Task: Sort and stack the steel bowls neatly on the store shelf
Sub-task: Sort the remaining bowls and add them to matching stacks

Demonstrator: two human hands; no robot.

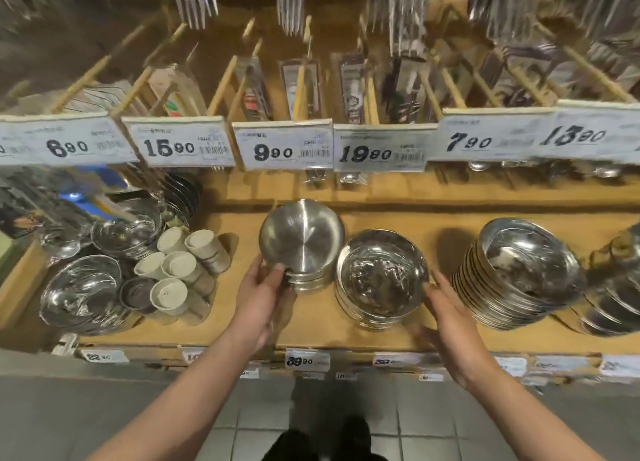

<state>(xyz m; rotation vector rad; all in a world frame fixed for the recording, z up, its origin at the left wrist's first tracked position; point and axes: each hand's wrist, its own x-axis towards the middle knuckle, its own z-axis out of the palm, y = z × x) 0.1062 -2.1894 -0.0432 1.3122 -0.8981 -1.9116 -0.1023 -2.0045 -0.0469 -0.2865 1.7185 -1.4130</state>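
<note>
On the wooden shelf (311, 325), pale cups (180, 263) crowd the left and a tall bowl stack (519, 273) stands right. The left hand (263, 298) curls its fingers (278, 273) around a short stack of brushed steel bowls (301, 242), tipped so the open mouths face the camera. The right hand (450, 322), fingers spread and empty, rests beside the upright middle stack (381, 277).

Row of white price tags (282, 149) across the middle, reading 6.90 through 13.90. Packaged cutlery (301, 86) hanging between wooden pegs at twelve o'clock. Cluster of pale cups (180, 263) at nine o'clock. Grey floor tiles (433, 436) at six o'clock.
</note>
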